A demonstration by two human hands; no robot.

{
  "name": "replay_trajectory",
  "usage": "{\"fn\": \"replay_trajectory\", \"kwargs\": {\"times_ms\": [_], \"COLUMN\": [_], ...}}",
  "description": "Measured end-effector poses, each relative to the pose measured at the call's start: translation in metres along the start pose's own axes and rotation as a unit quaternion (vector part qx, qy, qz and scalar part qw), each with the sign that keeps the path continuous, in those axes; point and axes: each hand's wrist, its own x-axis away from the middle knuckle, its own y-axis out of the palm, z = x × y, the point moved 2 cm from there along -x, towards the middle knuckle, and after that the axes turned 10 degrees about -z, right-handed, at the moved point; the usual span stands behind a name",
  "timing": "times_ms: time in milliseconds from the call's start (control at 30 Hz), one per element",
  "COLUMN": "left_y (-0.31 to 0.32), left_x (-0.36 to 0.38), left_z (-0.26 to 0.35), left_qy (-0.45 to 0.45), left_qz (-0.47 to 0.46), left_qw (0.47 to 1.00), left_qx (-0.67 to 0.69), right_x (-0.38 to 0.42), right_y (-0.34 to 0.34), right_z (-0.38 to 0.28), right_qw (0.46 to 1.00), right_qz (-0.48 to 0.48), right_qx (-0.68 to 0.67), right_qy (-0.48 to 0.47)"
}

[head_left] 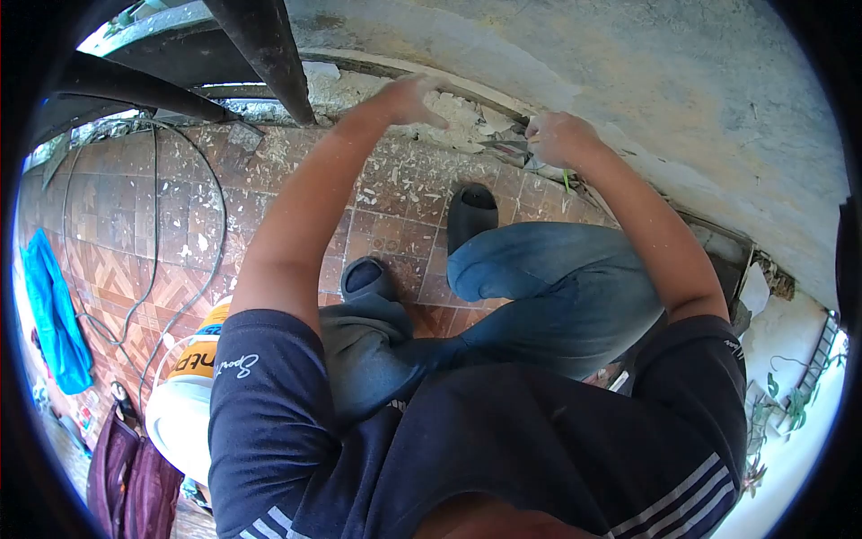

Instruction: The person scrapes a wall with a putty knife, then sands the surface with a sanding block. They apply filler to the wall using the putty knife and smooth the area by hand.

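My left hand (415,101) is at the base of the wall, its thumb and fingers apart, with nothing seen in it. To its right, my right hand (558,140) is closed beside the wall (664,117), its fingers bent round something too small to make out. Just below this hand a thin green strip (567,179) shows. Between the two hands lies a broken, pale ledge (462,121) with loose bits along the wall's foot.
Dark metal bars (269,63) stand at upper left. Pale flakes litter the tiled floor (269,180). A cable (218,211) loops at left, near a blue cloth (56,314). A white bucket (180,422) is by my left side, beside a maroon bag (135,485).
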Motion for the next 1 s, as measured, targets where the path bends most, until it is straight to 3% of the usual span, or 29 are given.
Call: {"fn": "replay_trajectory", "kwargs": {"times_ms": [167,267,367,500,600,700,800,900,1000], "left_y": [0.037,0.048,0.058,0.056,0.055,0.041,0.031,0.014,-0.002], "left_x": [-0.02,-0.022,-0.017,-0.01,-0.01,0.0,0.008,0.026,0.042], "left_z": [0.048,0.063,0.06,0.035,-0.003,-0.03,-0.059,-0.071,-0.059], "left_qy": [0.073,0.031,0.068,0.023,-0.035,-0.041,-0.1,-0.2,-0.198], "left_qz": [-0.067,-0.136,-0.122,-0.168,-0.183,-0.111,-0.081,-0.17,-0.34], "left_qw": [0.995,0.99,0.99,0.985,0.98,0.993,0.991,0.965,0.906], "left_qx": [-0.022,0.011,0.013,0.037,0.071,-0.012,-0.024,0.002,-0.155], "right_x": [0.026,0.026,0.039,0.024,0.014,0.017,0.01,0.033,0.035], "right_y": [-0.004,0.001,-0.007,0.003,0.007,0.006,0.003,-0.01,-0.005], "right_z": [-0.007,0.0,-0.005,0.009,0.017,0.018,0.023,0.001,-0.003], "right_qw": [0.985,0.98,0.945,0.943,0.94,0.94,0.889,0.905,0.897], "right_qz": [0.068,0.061,-0.105,-0.009,-0.022,-0.002,-0.08,-0.108,-0.147], "right_qx": [-0.105,-0.128,-0.299,-0.309,-0.31,-0.292,-0.428,-0.399,-0.401], "right_qy": [-0.118,-0.139,-0.079,-0.127,-0.144,-0.176,-0.146,-0.1,-0.112]}}
